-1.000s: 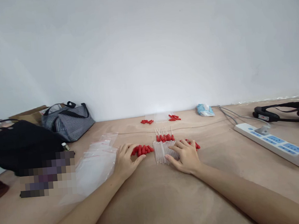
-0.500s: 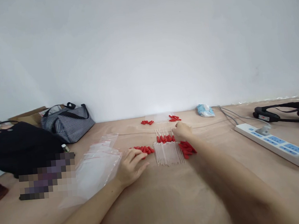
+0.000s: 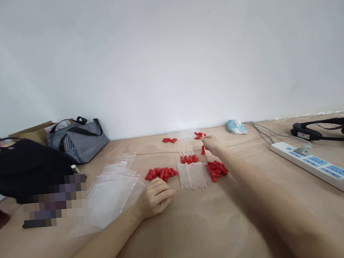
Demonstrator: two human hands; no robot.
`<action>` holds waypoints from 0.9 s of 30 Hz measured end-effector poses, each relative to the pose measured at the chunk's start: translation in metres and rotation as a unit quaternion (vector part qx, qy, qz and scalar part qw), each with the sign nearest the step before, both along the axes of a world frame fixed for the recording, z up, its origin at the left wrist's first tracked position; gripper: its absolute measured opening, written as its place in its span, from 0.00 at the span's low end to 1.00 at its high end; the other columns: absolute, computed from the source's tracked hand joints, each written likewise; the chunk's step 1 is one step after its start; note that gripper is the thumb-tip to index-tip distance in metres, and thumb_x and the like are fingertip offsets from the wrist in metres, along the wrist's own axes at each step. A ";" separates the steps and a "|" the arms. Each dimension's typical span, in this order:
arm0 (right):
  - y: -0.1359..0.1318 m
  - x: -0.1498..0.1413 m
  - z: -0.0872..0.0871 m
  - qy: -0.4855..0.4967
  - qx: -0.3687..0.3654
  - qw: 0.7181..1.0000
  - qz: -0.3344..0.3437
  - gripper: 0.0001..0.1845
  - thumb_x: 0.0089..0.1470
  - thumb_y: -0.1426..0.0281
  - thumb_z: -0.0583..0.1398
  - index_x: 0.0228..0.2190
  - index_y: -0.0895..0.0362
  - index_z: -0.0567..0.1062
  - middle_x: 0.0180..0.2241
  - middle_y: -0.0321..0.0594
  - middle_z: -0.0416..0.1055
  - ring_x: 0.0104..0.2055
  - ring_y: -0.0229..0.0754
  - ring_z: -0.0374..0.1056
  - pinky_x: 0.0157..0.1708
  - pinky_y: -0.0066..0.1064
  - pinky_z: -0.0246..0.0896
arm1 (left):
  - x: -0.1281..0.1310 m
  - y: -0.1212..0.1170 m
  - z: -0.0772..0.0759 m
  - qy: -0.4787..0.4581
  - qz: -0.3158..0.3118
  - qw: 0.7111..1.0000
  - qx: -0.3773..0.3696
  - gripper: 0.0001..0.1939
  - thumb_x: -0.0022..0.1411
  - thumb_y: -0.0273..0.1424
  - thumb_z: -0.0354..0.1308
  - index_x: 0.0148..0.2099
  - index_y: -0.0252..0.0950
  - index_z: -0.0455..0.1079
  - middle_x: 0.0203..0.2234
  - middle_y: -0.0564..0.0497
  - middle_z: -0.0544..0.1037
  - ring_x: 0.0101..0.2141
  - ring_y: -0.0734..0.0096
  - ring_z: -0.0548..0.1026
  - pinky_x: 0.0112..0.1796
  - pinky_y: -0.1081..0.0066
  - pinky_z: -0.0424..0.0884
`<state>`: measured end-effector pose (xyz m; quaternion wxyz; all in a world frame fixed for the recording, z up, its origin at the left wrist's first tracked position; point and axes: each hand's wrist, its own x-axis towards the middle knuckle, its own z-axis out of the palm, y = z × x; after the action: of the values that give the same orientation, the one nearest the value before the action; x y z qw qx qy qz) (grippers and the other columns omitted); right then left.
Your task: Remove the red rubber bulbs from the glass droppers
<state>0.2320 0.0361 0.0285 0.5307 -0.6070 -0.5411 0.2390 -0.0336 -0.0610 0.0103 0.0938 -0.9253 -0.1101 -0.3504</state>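
My right hand [image 3: 211, 142] is closed on a dropper [image 3: 203, 150], a thin clear tube with a red rubber bulb at its lower end. Just left of it lies a row of droppers [image 3: 189, 158], red bulbs facing me. Nearer to me is a flat bundle of clear thin tubes [image 3: 195, 177], with loose red rubber bulbs [image 3: 216, 170] on its right and a heap of more red bulbs [image 3: 161, 173] on its left. My left hand [image 3: 157, 197] rests on the table in front of that left heap, fingers curled together; what is inside them, if anything, is hidden.
Clear zip bags [image 3: 114, 189] overlap left of my left hand. More tubes [image 3: 185, 135] with red bulbs lie near the wall. A power strip [image 3: 318, 169], a headset [image 3: 327, 128] and a blue mask [image 3: 236, 126] are at right. A striped bag [image 3: 80, 142] and a black bag [image 3: 29, 170] stand left.
My left hand has drawn back from the left heap of bulbs and its fingers have curled in. My right hand has lifted a dropper away from the right end of the row.
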 end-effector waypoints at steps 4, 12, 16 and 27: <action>-0.050 0.001 0.004 0.060 0.022 0.997 0.049 0.11 0.46 0.62 0.58 0.27 0.59 0.69 0.22 0.35 0.68 0.25 0.34 0.65 0.26 0.27 0.61 | 0.005 -0.001 -0.003 -0.029 0.023 0.999 -0.007 0.08 0.55 0.21 0.52 0.37 0.36 0.66 0.24 0.51 0.72 0.28 0.72 0.68 0.31 0.70 0.67; -0.136 -0.023 -0.031 0.078 0.098 0.956 0.264 0.09 0.41 0.63 0.63 0.23 0.56 0.72 0.27 0.38 0.73 0.30 0.38 0.68 0.32 0.32 0.62 | 0.031 -0.012 -0.005 -0.026 0.129 0.989 -0.072 0.19 0.57 0.35 0.53 0.50 0.35 0.62 0.39 0.44 0.72 0.41 0.63 0.68 0.42 0.63 0.65; -0.142 -0.024 -0.038 -0.074 0.167 0.954 0.237 0.08 0.47 0.63 0.60 0.24 0.55 0.73 0.24 0.37 0.72 0.29 0.38 0.67 0.32 0.33 0.58 | 0.036 -0.013 -0.005 -0.015 0.101 0.993 -0.059 0.07 0.60 0.31 0.50 0.38 0.37 0.69 0.25 0.52 0.74 0.31 0.70 0.69 0.36 0.67 0.63; -0.147 -0.020 -0.037 -0.435 0.324 0.830 0.128 0.09 0.53 0.69 0.54 0.33 0.52 0.74 0.18 0.33 0.66 0.28 0.36 0.55 0.37 0.35 0.43 | 0.030 -0.016 -0.002 -0.003 0.091 0.995 -0.042 0.09 0.61 0.30 0.49 0.31 0.37 0.69 0.20 0.54 0.73 0.25 0.74 0.66 0.34 0.67 0.60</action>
<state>0.2118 -0.1106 -0.0085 0.3711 -0.3669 -0.8352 -0.1735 -0.0031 -0.0770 0.0082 0.0858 -0.9137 -0.2086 -0.3380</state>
